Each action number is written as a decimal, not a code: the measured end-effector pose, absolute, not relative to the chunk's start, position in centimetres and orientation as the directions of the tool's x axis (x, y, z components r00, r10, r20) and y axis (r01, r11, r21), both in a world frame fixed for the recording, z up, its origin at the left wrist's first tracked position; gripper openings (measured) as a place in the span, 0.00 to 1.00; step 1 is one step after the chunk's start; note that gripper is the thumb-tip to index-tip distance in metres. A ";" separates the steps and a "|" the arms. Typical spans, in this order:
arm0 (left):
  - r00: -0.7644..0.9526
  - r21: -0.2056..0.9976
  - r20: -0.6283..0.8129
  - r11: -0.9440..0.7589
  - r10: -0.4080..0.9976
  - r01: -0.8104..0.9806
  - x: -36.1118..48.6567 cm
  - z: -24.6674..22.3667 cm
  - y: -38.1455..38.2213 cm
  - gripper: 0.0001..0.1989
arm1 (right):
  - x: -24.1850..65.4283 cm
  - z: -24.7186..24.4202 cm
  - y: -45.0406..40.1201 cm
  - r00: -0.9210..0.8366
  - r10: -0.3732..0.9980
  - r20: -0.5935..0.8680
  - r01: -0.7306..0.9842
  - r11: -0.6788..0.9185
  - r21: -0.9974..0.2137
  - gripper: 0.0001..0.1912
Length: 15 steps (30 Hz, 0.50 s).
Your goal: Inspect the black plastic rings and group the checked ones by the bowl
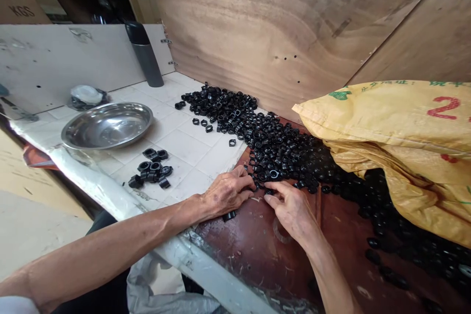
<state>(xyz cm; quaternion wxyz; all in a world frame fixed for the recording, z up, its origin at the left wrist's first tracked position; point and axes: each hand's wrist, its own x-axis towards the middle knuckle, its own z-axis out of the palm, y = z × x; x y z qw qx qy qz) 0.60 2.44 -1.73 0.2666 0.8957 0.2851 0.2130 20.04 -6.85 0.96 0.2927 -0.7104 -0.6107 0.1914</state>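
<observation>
A long pile of small black rings [279,147] runs across the table against the wooden board. At its near edge, my left hand [228,191] rests with fingers bent; whatever its fingertips may grip is too small to make out. My right hand [290,206] faces it, thumb and fingers apart, fingertips touching black pieces at the pile's edge. One black piece [228,216] lies just under my left hand. A small separate group of black rings [150,168] sits on the white tiled surface, left of my left hand.
A shallow steel bowl [107,126] stands at the left, with a dark flask [145,55] behind it. A yellow sack [397,147] covers part of the pile at the right. The wooden board [279,34] closes off the back.
</observation>
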 end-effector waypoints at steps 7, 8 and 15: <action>0.778 0.570 0.345 -0.776 0.524 0.270 0.6 -2.3 2.6 0.06 | 18.7 0.4 -6.4 0.182 0.974 0.135 0.638 -0.012 -0.770 0.15; 0.764 0.578 0.364 -0.772 0.533 0.263 0.6 -2.3 2.6 0.05 | 18.5 0.2 -6.3 0.197 0.973 0.119 0.599 -0.024 -0.801 0.16; 0.662 0.872 0.272 -0.470 0.699 0.138 0.7 -1.4 2.1 0.12 | 18.2 0.8 -6.6 0.270 0.959 0.087 0.494 -0.061 -0.867 0.10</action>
